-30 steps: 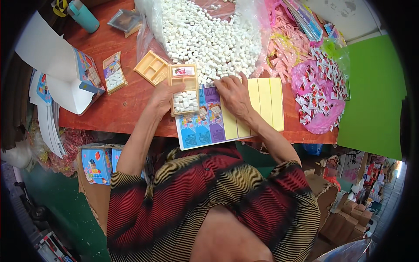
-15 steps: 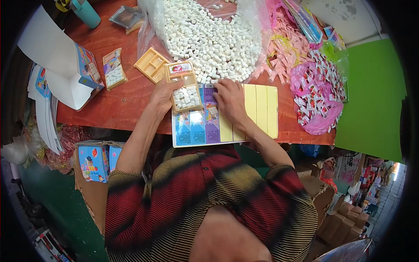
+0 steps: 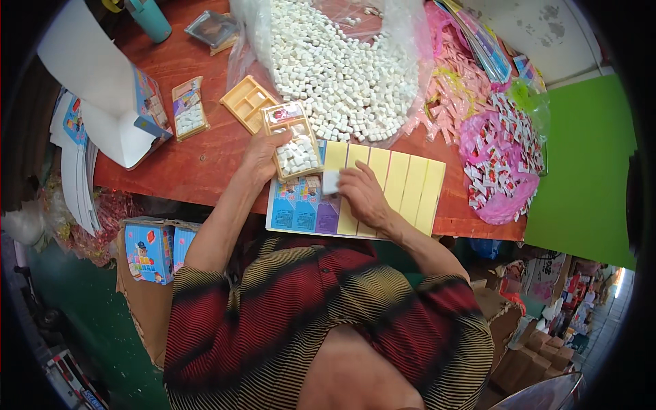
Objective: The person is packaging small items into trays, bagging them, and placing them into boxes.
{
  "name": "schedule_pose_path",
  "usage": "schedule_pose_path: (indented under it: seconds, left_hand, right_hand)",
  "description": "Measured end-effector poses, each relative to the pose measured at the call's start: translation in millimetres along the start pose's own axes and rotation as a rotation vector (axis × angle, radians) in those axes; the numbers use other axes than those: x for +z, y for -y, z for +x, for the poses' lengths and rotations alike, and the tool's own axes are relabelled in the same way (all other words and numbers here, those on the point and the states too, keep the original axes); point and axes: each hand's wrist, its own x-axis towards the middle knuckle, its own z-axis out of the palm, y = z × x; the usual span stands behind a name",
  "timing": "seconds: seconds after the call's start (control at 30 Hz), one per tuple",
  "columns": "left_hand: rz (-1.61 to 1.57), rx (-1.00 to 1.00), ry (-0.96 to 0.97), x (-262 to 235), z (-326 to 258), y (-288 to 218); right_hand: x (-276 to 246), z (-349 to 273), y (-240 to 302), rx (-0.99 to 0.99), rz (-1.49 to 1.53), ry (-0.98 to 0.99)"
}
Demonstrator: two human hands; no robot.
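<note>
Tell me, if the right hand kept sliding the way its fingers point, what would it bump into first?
The right hand points up and left across the sticker sheet. It would probably meet the filled tray first, which the left hand holds, though depth is hard to judge.

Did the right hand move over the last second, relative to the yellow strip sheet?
Yes. The right hand slid from the sheet's far edge back toward the person, and now lies lower on the yellow strip sheet, fingertips by the printed labels.

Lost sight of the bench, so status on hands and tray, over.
Left hand grips the filled yellow tray. Right hand peels a sticker off the sticker sheet. Nothing in the way.
</note>
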Motion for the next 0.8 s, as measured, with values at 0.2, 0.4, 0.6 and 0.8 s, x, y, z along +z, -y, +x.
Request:
schedule_pose_path:
  seconds: [0.2,0.4,0.6,0.8]
  left_hand:
    - [0.154,0.333,-0.078,23,-9,5]
    - [0.008,0.27,0.039,35,5,19]
    - [0.135,0.289,-0.095,21,19,33]
    - [0.128,0.331,-0.1,14,25,29]
  right_hand:
    - [-1,8,-9,0.182,0.162,-0.158]
    - [-6,11,-9,-0.023,0.02,-0.078]
    - [-41,24,13,-0.068,0.093,-0.114]
    - [-111,31,19,0.444,0.332,-0.745]
